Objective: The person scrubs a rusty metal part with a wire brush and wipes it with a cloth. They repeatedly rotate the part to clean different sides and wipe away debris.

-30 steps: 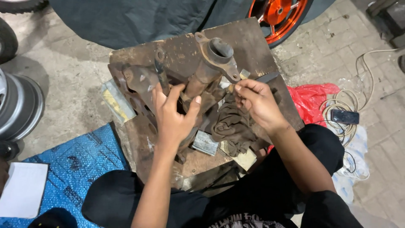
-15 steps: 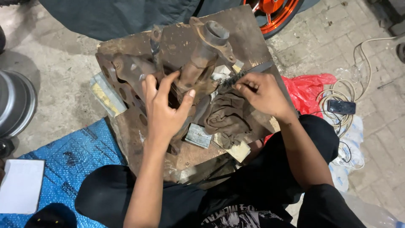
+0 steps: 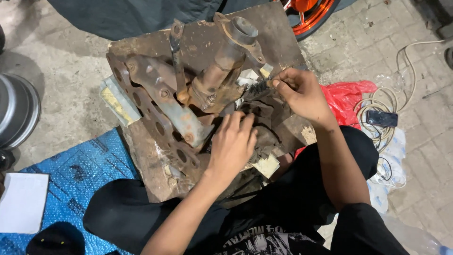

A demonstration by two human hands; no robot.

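Observation:
A rusty metal bracket assembly with a tubular part lies on a brown board across my lap. My left hand presses down on a dark greasy part just right of the rusty tube, fingers spread over it. My right hand pinches a small dark wire brush, whose bristles touch the dark part beside the tube's base.
A red plastic bag, a coiled white cable and a dark phone lie on the paving at right. An orange wheel stands behind the board. A blue tarp, white sheet and metal rim are at left.
My left hand slid off the rusty tube and down onto the dark part. My right hand stays at the brush, and the view has shifted.

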